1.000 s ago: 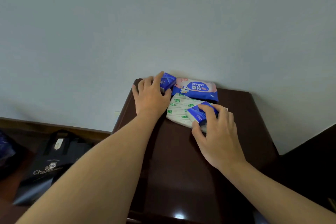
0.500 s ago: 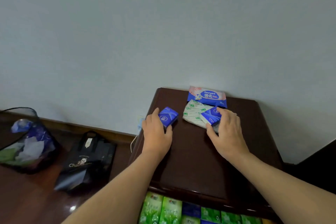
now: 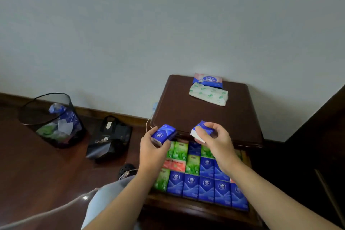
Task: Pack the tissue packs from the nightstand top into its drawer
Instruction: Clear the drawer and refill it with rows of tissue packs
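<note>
Clearly these small blue tissue packs are light and soft, best pinched across their short sides without crushing. Her left hand (image 3: 152, 148) grips one blue pack (image 3: 164, 134) and the right hand (image 3: 214, 139) pinches another (image 3: 201, 131), both held above the open drawer (image 3: 196, 206), which is nearly full of packs. Two larger packs, a green-printed one (image 3: 208, 96) and a pink-and-blue one (image 3: 207, 80), wait on the nightstand (image 3: 186, 114) top.
</note>
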`<state>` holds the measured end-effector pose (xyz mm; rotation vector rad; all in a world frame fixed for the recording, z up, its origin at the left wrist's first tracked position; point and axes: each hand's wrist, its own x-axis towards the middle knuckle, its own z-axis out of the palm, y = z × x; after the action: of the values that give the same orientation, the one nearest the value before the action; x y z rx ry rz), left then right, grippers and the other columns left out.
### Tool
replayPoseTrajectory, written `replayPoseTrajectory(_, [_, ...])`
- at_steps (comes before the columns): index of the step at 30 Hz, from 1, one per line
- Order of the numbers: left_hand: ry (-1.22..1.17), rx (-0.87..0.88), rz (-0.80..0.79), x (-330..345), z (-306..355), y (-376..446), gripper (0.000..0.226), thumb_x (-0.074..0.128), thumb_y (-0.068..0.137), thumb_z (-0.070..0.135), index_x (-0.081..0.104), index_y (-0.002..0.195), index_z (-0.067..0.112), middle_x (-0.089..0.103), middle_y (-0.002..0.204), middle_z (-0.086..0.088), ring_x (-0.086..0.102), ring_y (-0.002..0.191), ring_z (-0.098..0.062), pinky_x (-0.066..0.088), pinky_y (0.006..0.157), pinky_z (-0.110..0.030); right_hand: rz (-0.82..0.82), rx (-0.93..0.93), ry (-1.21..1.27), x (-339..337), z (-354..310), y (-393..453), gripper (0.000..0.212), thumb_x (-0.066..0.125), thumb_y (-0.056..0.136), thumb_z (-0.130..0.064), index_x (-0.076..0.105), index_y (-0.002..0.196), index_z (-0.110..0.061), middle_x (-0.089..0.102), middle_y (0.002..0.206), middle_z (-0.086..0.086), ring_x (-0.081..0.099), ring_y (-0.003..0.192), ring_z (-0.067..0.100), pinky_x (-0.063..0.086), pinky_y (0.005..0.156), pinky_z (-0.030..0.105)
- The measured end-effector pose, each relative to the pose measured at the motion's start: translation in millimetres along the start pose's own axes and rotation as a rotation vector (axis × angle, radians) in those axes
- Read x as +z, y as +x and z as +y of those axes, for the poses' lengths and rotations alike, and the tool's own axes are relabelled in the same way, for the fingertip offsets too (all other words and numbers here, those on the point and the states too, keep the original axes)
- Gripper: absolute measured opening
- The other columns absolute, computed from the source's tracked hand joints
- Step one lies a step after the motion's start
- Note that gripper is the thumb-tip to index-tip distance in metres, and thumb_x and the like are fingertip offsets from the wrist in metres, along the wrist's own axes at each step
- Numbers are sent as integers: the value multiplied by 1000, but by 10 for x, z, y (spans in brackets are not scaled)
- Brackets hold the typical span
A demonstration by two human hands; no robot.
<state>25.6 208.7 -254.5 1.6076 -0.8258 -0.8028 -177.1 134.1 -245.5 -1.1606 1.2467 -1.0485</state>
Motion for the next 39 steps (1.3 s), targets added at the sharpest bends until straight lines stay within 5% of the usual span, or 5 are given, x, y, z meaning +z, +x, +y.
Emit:
replayPoseTrajectory(4, [-44, -55, 122, -156, -266, -323, 57, 85, 84, 30, 60, 135, 23, 67, 116, 3, 67, 100, -5, 54, 83, -15, 10, 47, -88, 125, 297, -485, 52, 93, 70, -40, 63, 111, -31, 72, 101, -7, 71, 78, 0, 54, 62, 13])
replayPoseTrajectory(8, [-29, -45, 199, -276, -468, -503, 55, 84, 86, 21, 56, 133, 23, 59, 123, 1, 63, 105, -9, 52, 81, -11, -41, 251, -148, 274, 525, -740, 50, 93, 75, -18, 69, 118, -18, 78, 100, -5, 77, 88, 11, 59, 66, 23])
replayPoseTrajectory(13, [-27, -50, 210, -347, -592, -566, 54, 81, 89, 13, 52, 134, 22, 51, 125, 2, 57, 103, 2, 44, 70, 3, 58, 421, -177, 551, 736, -787, 27, 85, 86, -23, 75, 110, -14, 78, 104, 2, 75, 96, 23, 64, 86, 47])
replayPoseTrajectory(19, [-52, -64, 94, -371, -635, -514, 54, 77, 92, 14, 49, 136, 26, 47, 130, 4, 57, 105, 0, 48, 65, -1, 165, 595, -30, 1006, 827, -673, 16, 79, 91, -12, 71, 105, -15, 73, 100, 6, 72, 87, 21, 60, 61, 35])
replayPoseTrajectory(39, [-72, -4, 13, -416, -754, -506, 63, 78, 92, 12, 48, 143, 32, 50, 139, 13, 56, 123, -2, 54, 81, -10, 221, 564, -140, 1140, 880, -572, 8, 75, 93, -13, 72, 86, -15, 77, 98, 12, 77, 81, 28, 67, 69, 46])
